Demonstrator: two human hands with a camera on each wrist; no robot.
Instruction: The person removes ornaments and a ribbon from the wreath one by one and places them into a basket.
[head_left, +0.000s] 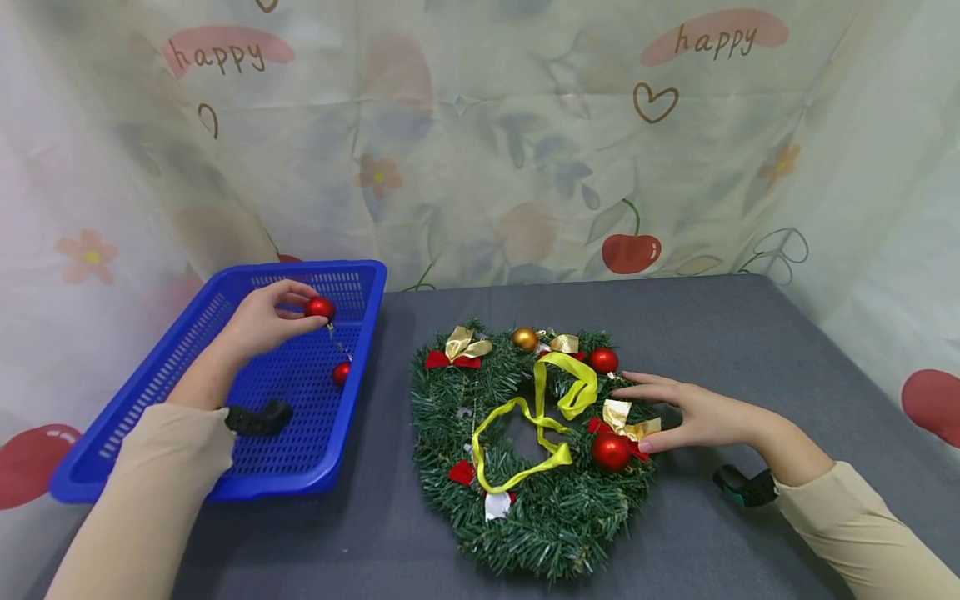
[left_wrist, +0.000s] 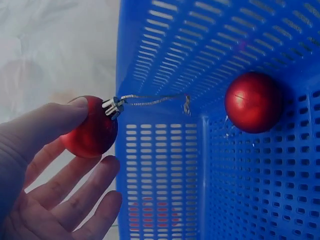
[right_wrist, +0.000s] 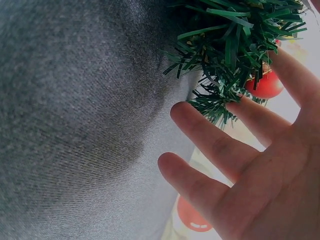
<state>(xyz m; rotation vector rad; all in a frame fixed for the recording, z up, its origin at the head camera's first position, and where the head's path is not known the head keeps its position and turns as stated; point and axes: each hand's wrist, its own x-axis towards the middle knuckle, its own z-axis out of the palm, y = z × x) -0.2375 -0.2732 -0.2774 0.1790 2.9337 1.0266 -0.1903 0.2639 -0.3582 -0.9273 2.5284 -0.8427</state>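
Observation:
My left hand (head_left: 264, 321) pinches a shiny red Christmas bauble (head_left: 320, 308) between thumb and fingers above the blue basket. In the left wrist view, a silver cap and a thin string loop hang off that bauble (left_wrist: 90, 131). A second red bauble (left_wrist: 254, 102) lies inside the basket (head_left: 358, 333). My right hand (head_left: 701, 414), fingers spread and fairly straight, is at the right side of a green wreath (head_left: 450, 433), its fingertips by the needles. Red baubles, a gold bauble (head_left: 525, 339), gold-and-red bows (head_left: 465, 343) and a loose yellow ribbon (head_left: 517, 482) are on the wreath.
A grey cloth (head_left: 712, 325) covers the table. Behind it hangs a patterned curtain (head_left: 480, 167) with cherries and flowers. The basket stands at the left, with the wreath to its right.

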